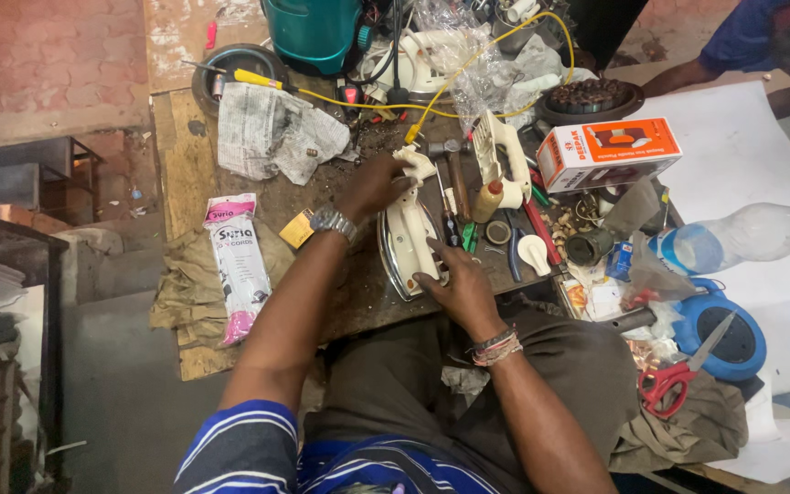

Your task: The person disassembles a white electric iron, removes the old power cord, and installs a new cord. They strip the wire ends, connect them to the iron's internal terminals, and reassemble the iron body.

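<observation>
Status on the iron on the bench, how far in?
Done: a white cover piece lies apart on the bench. In hand: left hand grips the iron at its top, right hand steadies its lower edge. Left: screwdrivers and loose parts lie alongside, nothing refitted.

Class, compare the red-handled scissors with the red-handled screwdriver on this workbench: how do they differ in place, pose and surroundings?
The scissors lie at the right edge, on a blue round case; the screwdriver lies mid-bench, beside the white iron that both hands hold. The scissors' blades point up and right; the screwdriver slants down and right. The scissors lie apart from the tools; the screwdriver sits among them. Both have red handles and lie untouched.
</observation>
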